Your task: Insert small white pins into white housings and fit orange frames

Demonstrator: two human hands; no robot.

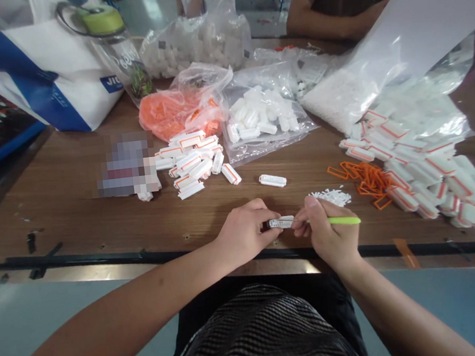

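My left hand (245, 228) pinches a small white plastic housing (285, 221) near the table's front edge. My right hand (329, 227) grips a thin metal pick with a lime-green handle (345, 220), and its tip reaches the housing. Just beyond my right hand lies a heap of tiny white pieces (334, 196). A single white housing (272, 180) rests on the table beyond my hands. Orange rectangular rings (366, 180) are heaped to the right, beside a large pile of white housings with orange edging (425, 168).
More white housings (193, 163) lie left of centre, before a bag of orange parts (165, 112) and a clear bag of white parts (262, 112). A bag of white granules (340, 98), a bottle with a green lid (120, 54) and a white-blue bag (45, 68) stand behind. Another person's arm (322, 20) rests opposite.
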